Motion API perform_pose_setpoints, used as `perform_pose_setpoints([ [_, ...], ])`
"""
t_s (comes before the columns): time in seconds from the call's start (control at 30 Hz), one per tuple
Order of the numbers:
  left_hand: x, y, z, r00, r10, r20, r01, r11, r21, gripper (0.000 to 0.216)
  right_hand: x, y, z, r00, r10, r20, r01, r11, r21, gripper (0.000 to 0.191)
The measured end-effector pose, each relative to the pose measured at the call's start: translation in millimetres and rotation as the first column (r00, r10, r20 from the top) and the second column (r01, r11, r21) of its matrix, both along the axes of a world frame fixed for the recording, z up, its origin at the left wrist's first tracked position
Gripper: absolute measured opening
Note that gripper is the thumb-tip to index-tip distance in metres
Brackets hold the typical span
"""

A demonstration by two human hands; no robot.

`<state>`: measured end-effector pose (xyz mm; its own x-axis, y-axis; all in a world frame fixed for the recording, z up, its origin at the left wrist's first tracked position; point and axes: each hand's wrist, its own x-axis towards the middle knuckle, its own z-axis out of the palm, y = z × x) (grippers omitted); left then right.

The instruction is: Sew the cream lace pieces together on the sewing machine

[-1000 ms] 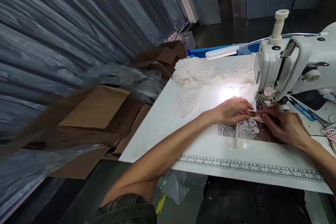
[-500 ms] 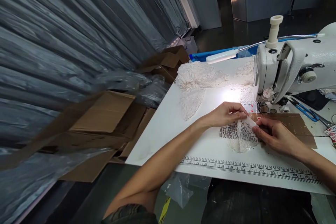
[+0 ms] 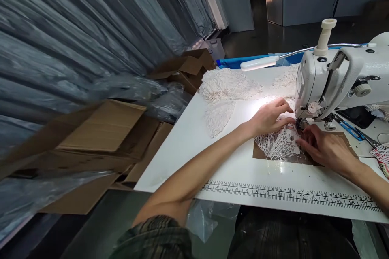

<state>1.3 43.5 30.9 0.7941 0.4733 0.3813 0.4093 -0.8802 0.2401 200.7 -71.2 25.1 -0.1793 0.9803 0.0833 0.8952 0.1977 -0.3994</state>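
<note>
A white lace piece (image 3: 278,144) lies on the sewing table, its upper edge close to the presser foot of the white sewing machine (image 3: 306,77). My left hand (image 3: 272,117) is at the lace's upper left, thumb and fingers pinching its edge beside the needle area. On the other side, my right hand (image 3: 319,143) pinches the lace's right edge just in front of the presser foot. Under the lace is a brown sheet (image 3: 258,153) on the tabletop. The needle tip is hidden by the foot and my fingers.
Piled white lace (image 3: 226,85) lies at the table's back left under a white lamp (image 3: 259,63). Blue-handled snips (image 3: 349,127) rest right of the needle. A printed ruler (image 3: 279,193) runs along the front edge. Open cardboard boxes (image 3: 103,125) stand on the left.
Both hands have moved away from my body to the presser foot, carrying the lace with them. The lace now lies flatter, spread over the brown sheet. The view has shifted slightly.
</note>
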Motion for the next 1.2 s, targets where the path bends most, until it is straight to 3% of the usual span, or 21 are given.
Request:
perform_pose_setpoints([
  [0.13, -19, -32, -4.0, 0.963, -0.269, 0.026, 0.266, 0.961, 0.077, 0.028, 15, 5, -4.5, 1.0, 0.018, 0.019, -0.019, 0.999, 0.032, 0.03],
  [0.2, -20, -45, -8.6, 0.944, -0.328, -0.019, 0.328, 0.94, 0.096, 0.024, 18, 4, -7.3, 0.996, 0.085, -0.005, -0.084, 0.992, 0.09, 0.029],
  [0.37, -10, -56, -19.3, 0.979, -0.191, 0.076, 0.168, 0.957, 0.236, 0.022, 22, -9, -11.2, 0.908, 0.414, -0.069, -0.38, 0.882, 0.279, 0.028],
  [0.5, -4, -58, -20.3, 0.964, -0.109, 0.244, 0.048, 0.969, 0.243, 0.018, 22, -16, -14.9, 0.891, 0.45, -0.055, -0.408, 0.848, 0.34, 0.029],
  [0.7, -4, -64, -26.8, 0.978, -0.201, 0.059, 0.168, 0.921, 0.351, 0.018, 19, -18, -20.9, 0.898, 0.437, -0.054, -0.387, 0.842, 0.376, 0.027],
  [0.83, -4, -63, -30.7, 0.983, -0.182, 0.018, 0.167, 0.937, 0.306, 0.016, 19, -19, -19.6, 0.899, 0.434, -0.054, -0.386, 0.846, 0.367, 0.027],
  [1.03, -2, -66, -29.8, 0.97, -0.191, 0.149, 0.126, 0.924, 0.362, 0.014, 35, -5, -12.5, 0.901, 0.376, -0.216, -0.334, 0.919, 0.209, 0.033],
  [1.2, 0, -69, -27.7, 0.971, -0.19, 0.147, 0.117, 0.91, 0.398, 0.015, 36, 12, -9.6, 0.926, 0.366, 0.096, -0.372, 0.927, 0.054, 0.044],
])
